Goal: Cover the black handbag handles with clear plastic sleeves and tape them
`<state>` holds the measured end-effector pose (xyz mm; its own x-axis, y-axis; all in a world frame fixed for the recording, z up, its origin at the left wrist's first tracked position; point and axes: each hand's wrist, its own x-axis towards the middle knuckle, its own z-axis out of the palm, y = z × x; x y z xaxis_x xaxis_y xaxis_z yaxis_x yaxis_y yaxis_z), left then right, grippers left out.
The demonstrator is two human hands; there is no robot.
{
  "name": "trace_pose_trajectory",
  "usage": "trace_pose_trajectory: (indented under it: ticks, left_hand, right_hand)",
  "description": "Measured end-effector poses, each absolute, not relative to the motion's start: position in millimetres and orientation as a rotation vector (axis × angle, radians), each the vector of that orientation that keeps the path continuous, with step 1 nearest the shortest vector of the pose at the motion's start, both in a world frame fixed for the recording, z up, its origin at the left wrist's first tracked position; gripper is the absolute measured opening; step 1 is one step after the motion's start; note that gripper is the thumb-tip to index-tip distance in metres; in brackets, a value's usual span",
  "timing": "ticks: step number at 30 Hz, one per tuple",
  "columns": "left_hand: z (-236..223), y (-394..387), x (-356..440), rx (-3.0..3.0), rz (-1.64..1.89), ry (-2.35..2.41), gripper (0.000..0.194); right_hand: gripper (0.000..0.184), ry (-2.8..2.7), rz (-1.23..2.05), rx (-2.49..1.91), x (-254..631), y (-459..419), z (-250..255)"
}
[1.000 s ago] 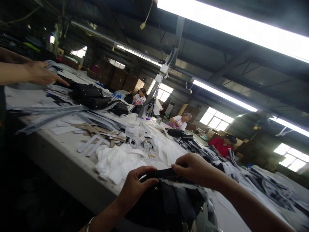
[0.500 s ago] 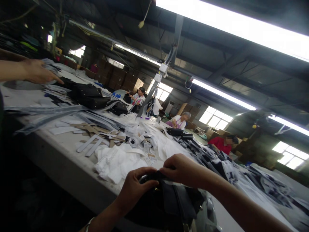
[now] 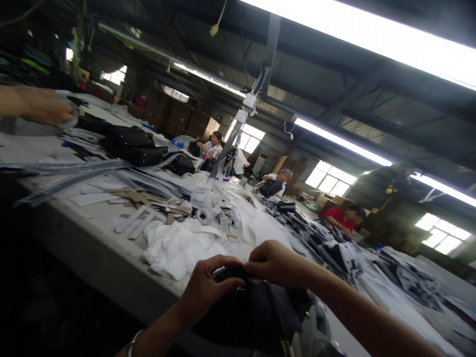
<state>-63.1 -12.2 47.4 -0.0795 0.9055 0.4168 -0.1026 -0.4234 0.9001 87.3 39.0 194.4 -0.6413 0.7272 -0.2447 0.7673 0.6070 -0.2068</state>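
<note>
A black handbag [image 3: 260, 312] with small gold-coloured fittings is at the near table edge, low in the head view. My left hand [image 3: 211, 282] grips its top edge, thumb on the near side and fingers over the far side. Close beside it, my right hand [image 3: 267, 260] pinches the same upper edge with curled fingers. What lies under the right fingertips is hidden. Clear plastic [image 3: 316, 327] shows at the bag's right side. Just beyond my hands lies a heap of white sheets [image 3: 182, 248].
Cardboard strips [image 3: 143, 198] and black bags [image 3: 130, 144] lie on the long table [image 3: 107, 248]. At far left is another person's hand [image 3: 44, 106]. Dark and white pieces [image 3: 327, 248] are heaped at right. Several people work across the table; a post [image 3: 230, 139] stands mid-table.
My hands stay on the bag's top edge with only a slight shift. The other person's hand at left has moved left, and a worker across the table now holds up a black bag.
</note>
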Motion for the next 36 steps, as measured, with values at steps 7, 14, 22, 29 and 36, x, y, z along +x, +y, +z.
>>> trace_pose_trajectory:
  ticks: [7,14,22,29,36]
  left_hand:
    - [41.3,-9.3,-65.9,1.34,1.712,1.019,0.032]
    - [51.6,-9.7,-77.1,1.404,1.494,1.025,0.025]
    - [61.8,5.2,-88.1,1.321,1.297,0.93,0.029]
    - [51.6,19.2,-99.2,1.25,1.172,0.758,0.015]
    - [-43.2,10.3,-179.5,1.081,1.209,1.284,0.041]
  right_hand:
    - [0.033,2.799,-0.099,1.273,82.9,32.4,180.0]
    - [0.038,2.79,0.12,1.116,79.1,20.8,182.1]
    - [0.026,2.823,0.079,1.184,74.3,22.5,176.7]
    - [0.026,2.776,0.19,1.115,70.2,24.3,172.6]
    - [0.011,2.723,0.239,1.174,76.6,35.9,186.5]
